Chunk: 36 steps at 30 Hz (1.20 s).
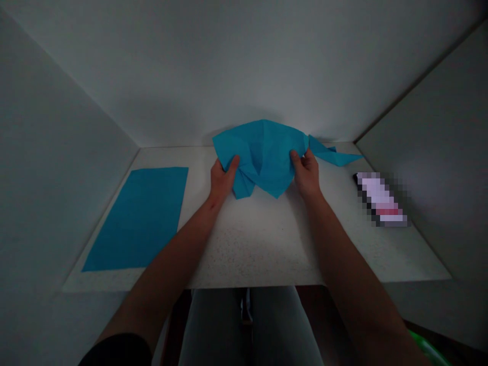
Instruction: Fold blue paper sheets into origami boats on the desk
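Observation:
A creased sheet of blue paper (263,152) is held up over the far middle of the table, with fold lines running across it and its lower edge bent into points. My left hand (224,179) pinches it at the lower left, thumb on the near face. On the right side my right hand (308,175) grips the same sheet between thumb and fingers. The fingers behind the paper are mostly hidden. Just beyond my right hand lies a folded blue paper piece (337,156) with a long pointed end; its left part is hidden.
A flat blue sheet (143,218) lies on the left of the white table (247,244). A phone (381,201), blurred by pixels, rests at the right. Walls (229,61) enclose the back and both sides. Something green (430,348) shows at the lower right.

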### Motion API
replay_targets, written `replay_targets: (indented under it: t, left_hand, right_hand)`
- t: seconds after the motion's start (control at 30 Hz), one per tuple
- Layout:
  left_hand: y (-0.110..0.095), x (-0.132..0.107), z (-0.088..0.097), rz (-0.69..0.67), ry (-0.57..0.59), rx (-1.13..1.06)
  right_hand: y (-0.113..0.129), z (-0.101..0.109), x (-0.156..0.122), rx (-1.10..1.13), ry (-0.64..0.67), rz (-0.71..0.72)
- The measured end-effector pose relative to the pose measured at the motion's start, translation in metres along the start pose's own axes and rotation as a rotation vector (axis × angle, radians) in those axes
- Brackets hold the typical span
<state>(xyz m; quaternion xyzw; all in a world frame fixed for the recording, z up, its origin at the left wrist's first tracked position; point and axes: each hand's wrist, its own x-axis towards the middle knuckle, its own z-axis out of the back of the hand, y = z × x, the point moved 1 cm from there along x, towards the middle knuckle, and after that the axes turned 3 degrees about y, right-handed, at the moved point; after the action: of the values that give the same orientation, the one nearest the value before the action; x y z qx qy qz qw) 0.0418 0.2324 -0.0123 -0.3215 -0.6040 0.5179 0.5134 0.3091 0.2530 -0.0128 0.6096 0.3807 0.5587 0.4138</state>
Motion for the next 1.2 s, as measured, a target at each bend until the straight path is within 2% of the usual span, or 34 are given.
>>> replay_targets:
  t: [0.1,0.33,0.5,0.6,0.7,0.77,0.87,0.97,1.03,1.1,1.2]
  left_hand:
    - [0.000,-0.001,-0.002,-0.001,0.057,0.057]
    - [-0.002,0.006,0.008,-0.002,-0.041,0.144]
    - [-0.010,0.007,0.016,-0.013,-0.068,0.190]
    - [-0.014,0.006,0.017,-0.034,-0.044,0.223]
    - [-0.018,0.006,0.020,-0.033,-0.018,0.296]
    - [-0.020,0.007,0.031,-0.018,-0.011,0.354]
    - [-0.025,0.005,0.068,0.010,-0.088,0.381]
    - [-0.033,-0.016,0.131,0.107,-0.294,0.288]
    - [-0.040,-0.044,0.175,0.256,-0.417,0.220]
    - [-0.049,-0.080,0.211,0.411,-0.440,0.173]
    - [-0.062,-0.133,0.243,0.506,-0.482,0.097]
  right_hand:
    - [0.003,0.004,0.000,0.003,-0.039,0.000]
    - [-0.005,0.028,0.004,-0.088,-0.085,-0.050]
    - [-0.014,0.050,0.008,-0.395,-0.170,-0.048]
    - [-0.012,0.053,0.007,-0.576,-0.194,-0.026]
    - [-0.008,0.051,0.005,-0.613,-0.193,-0.029]
    - [-0.005,0.048,0.004,-0.608,-0.189,-0.037]
    - [-0.003,0.044,0.003,-0.556,-0.206,-0.074]
    - [-0.002,0.039,0.001,-0.499,-0.230,-0.143]
    - [-0.001,0.035,0.000,-0.492,-0.215,-0.172]
    - [0.000,0.031,0.000,-0.488,-0.185,-0.181]
    - [0.003,0.028,-0.001,-0.493,-0.153,-0.160]
